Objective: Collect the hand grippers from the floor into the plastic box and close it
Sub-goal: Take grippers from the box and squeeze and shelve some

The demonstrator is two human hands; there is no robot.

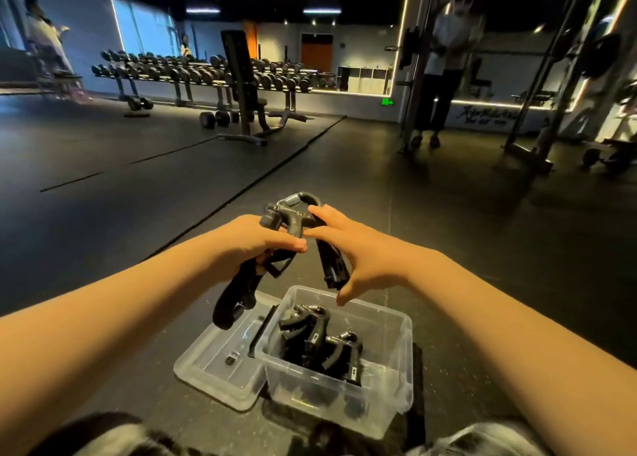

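A clear plastic box (393, 369) stands open on the dark floor in front of me, with several black hand grippers (320, 342) inside. Its clear lid (210, 369) lies flat on the floor against the box's left side. My left hand (251, 242) grips black hand grippers above the box; one (234, 297) hangs down from it over the lid. My right hand (348, 249) touches another black hand gripper (298, 211) with spread fingers on its right handle, just above the box's back rim.
A weight bench (248, 87) and a long dumbbell rack (193, 73) stand at the far side of the gym floor. A person (444, 69) stands by a rack frame at the right. Another person (44, 38) is at the far left. My knees frame the box.
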